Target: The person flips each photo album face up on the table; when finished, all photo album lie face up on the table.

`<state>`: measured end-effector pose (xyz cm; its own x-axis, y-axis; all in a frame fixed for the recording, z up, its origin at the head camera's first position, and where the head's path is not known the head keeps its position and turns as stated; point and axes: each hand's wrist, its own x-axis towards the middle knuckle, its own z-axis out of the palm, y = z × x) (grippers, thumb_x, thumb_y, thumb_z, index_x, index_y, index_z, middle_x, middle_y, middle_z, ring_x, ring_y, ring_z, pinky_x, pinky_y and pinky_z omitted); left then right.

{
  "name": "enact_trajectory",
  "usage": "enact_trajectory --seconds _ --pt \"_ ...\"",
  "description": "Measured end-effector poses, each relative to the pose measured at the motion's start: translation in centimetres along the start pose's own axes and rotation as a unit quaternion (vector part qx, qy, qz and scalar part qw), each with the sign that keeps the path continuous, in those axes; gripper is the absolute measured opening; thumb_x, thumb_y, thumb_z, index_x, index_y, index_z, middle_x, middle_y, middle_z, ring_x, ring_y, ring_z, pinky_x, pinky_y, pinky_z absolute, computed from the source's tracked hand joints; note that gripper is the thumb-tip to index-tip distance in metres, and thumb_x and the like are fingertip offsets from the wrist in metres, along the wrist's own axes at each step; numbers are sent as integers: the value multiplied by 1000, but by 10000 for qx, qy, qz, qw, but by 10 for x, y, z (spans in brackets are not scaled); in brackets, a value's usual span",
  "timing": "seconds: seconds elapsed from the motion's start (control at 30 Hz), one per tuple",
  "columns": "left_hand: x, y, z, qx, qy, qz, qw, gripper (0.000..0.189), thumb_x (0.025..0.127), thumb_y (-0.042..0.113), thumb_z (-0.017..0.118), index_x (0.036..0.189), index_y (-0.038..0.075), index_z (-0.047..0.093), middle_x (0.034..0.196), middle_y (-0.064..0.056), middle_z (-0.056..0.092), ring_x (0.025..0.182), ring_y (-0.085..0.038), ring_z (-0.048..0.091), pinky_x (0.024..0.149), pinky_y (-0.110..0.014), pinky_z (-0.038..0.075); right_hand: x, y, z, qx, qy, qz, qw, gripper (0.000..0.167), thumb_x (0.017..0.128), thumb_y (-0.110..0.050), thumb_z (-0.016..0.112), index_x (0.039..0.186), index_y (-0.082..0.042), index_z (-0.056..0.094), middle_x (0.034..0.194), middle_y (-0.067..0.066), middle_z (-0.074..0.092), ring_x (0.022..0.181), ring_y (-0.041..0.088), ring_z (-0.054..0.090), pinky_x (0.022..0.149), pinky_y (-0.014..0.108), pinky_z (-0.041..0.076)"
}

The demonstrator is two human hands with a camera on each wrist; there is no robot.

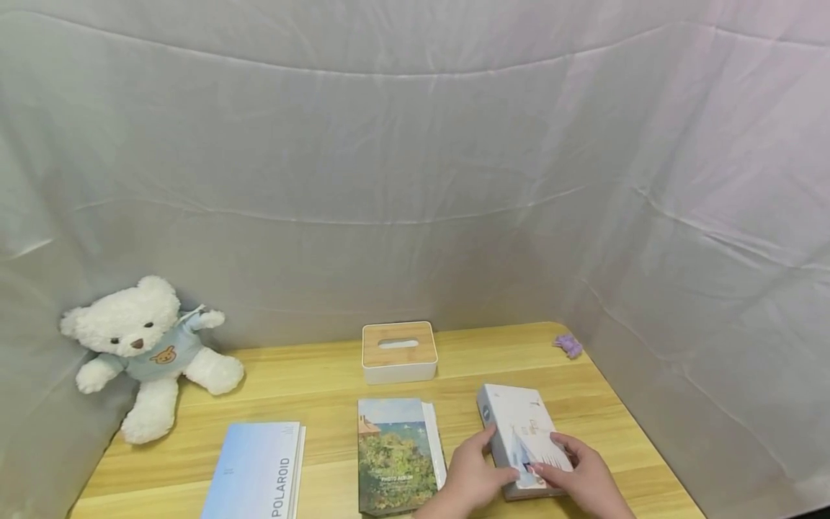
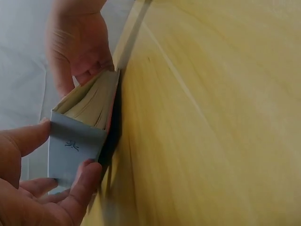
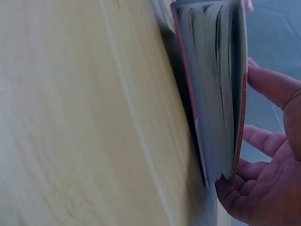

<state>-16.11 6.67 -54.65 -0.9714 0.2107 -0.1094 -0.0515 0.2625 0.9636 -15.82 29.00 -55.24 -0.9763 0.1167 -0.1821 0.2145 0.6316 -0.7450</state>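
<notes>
A thick white photo album [image 1: 525, 425] with a sailboat-like print on its cover is held between both hands at the right of the table. My left hand [image 1: 476, 468] grips the spine side, its thumb over the front cover. On the opposite side, my right hand [image 1: 586, 476] grips the page edge, thumb also on the cover. In the left wrist view the grey-blue spine [image 2: 73, 141] faces the left fingers. The right wrist view shows the page block [image 3: 207, 94] between the covers, with right fingers [image 3: 268, 141] around the lower corner. One long edge is close over the table.
Left of the hands lies a photo album with a painted garden cover [image 1: 395, 461], then a blue-white POLAROID album [image 1: 256, 468]. Behind stand a tissue box [image 1: 398, 371] and a small purple figure [image 1: 568, 345]. A white teddy bear [image 1: 155, 353] sits at the far left against grey curtains.
</notes>
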Motion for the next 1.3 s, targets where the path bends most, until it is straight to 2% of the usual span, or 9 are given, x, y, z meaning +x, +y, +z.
enact_trajectory --seconds 0.13,0.47,0.6,0.7,0.83,0.93,1.13,1.23,1.3 --pt "2 -2 2 -43 17 -3 10000 74 80 10 92 144 -7 59 135 -24 67 125 -42 66 104 -51 55 2 3 0 -90 -73 91 9999 90 80 -40 94 144 11 55 110 12 70 93 22 60 78 32 51" --pt "2 -8 3 -130 -98 -56 9999 74 81 10 90 147 1 57 131 -17 71 127 -42 64 107 -57 52 3 4 2 -281 -69 -58 9996 92 77 -39 97 143 11 56 117 16 71 99 24 63 84 35 54" --pt "-2 -8 0 -47 -149 -130 9998 68 85 16 90 142 -2 57 116 -7 73 119 -36 66 104 -61 51 3 5 3 -454 -76 -164 9988 92 77 -40 96 142 11 57 128 29 66 111 35 64 96 51 55" --pt "-4 -9 -3 -42 -134 -153 9998 63 85 17 89 137 -3 59 106 -1 70 107 -27 67 98 -55 55 3 5 4 -589 -80 -229 9980 95 77 -43 96 143 12 56 139 38 57 124 47 60 104 64 49" --pt "-7 -12 -5 -145 -182 -138 9996 54 87 17 87 131 -1 62 101 0 70 96 -19 67 87 -43 58 3 3 5 -650 -94 -287 9974 96 77 -43 96 144 12 54 144 40 53 134 56 51 109 68 44" --pt "-9 -15 -8 -261 -239 -196 9992 49 88 19 86 128 0 64 100 0 70 95 -20 67 85 -42 58 3 2 6 -708 -110 -314 9969 98 77 -44 96 144 13 54 146 40 51 136 58 48 110 68 42" --pt "-15 -14 -23 -277 -91 -626 9976 76 90 32 86 142 -12 53 119 -16 70 111 -41 67 93 -60 56 2 -1 9 -753 -122 -294 9967 103 75 -49 96 145 14 53 146 41 50 137 60 46 111 70 41" --pt "-20 -12 -35 -327 -10 -524 9981 86 91 32 86 150 -15 43 135 -27 62 111 -42 67 90 -59 59 3 0 8 -912 -164 -286 9953 104 76 -53 94 144 13 53 144 40 52 137 60 46 111 70 40" --pt "-26 -11 -44 -266 37 -355 9990 84 93 32 85 152 -12 44 141 -26 59 108 -38 67 85 -57 61 3 1 6 -1140 -186 -371 9926 103 77 -56 92 143 14 55 141 38 54 135 59 48 110 70 41"
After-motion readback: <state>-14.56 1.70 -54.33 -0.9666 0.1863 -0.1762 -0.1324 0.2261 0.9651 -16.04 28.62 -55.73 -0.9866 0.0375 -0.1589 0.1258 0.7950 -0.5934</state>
